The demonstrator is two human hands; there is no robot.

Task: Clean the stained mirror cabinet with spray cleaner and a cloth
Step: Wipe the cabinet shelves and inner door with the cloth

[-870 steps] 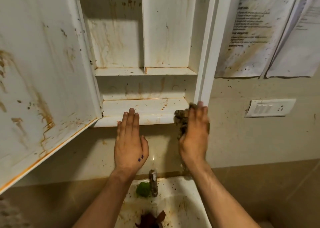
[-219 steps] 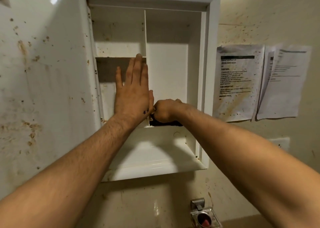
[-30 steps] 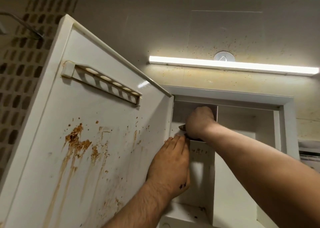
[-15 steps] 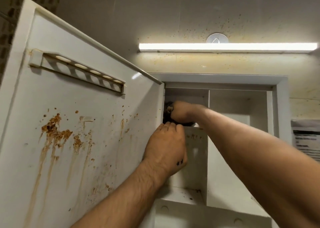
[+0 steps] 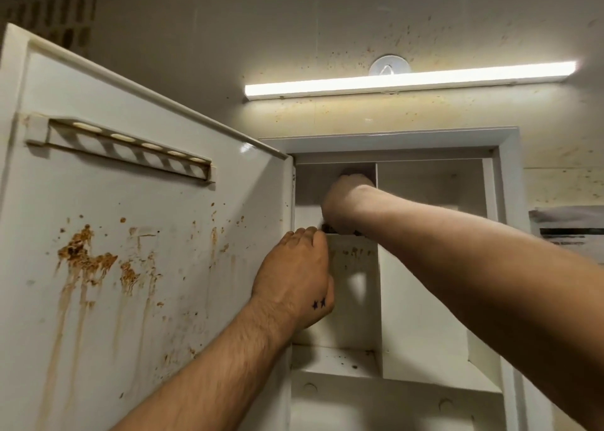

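The white cabinet point(image 5: 510, 201) hangs on a speckled wall point(image 5: 425, 21) under a lit light bar point(image 5: 408, 79), and its door point(image 5: 183, 234) stands swung open to the left. The inside of the door carries brown stains point(image 5: 81, 254) that run down in long drips, below a slotted rack point(image 5: 121, 149) fixed near its top. An upright divider point(image 5: 378, 283) splits the cabinet into a narrow left part and a wider right part. The right hand point(image 5: 346, 201) reaches into the top left compartment, its grip curled tight around a dark cloth point(image 5: 327, 227), which is pressed down on the small upper shelf point(image 5: 351, 237); only scraps of it show under the fist. The left hand point(image 5: 294, 277) is raised just below, back toward the camera, its fingers touching the front edge of that same shelf beside the cloth; its fingertips are hidden, so I cannot tell whether its grip is hooked over the edge or merely pressed against it. Brown spots point(image 5: 354, 252) mark the back panel right under the shelf, and dark specks lie on the lower shelf point(image 5: 333, 362). A printed sheet of paper point(image 5: 568, 231) hangs on the wall to the right.
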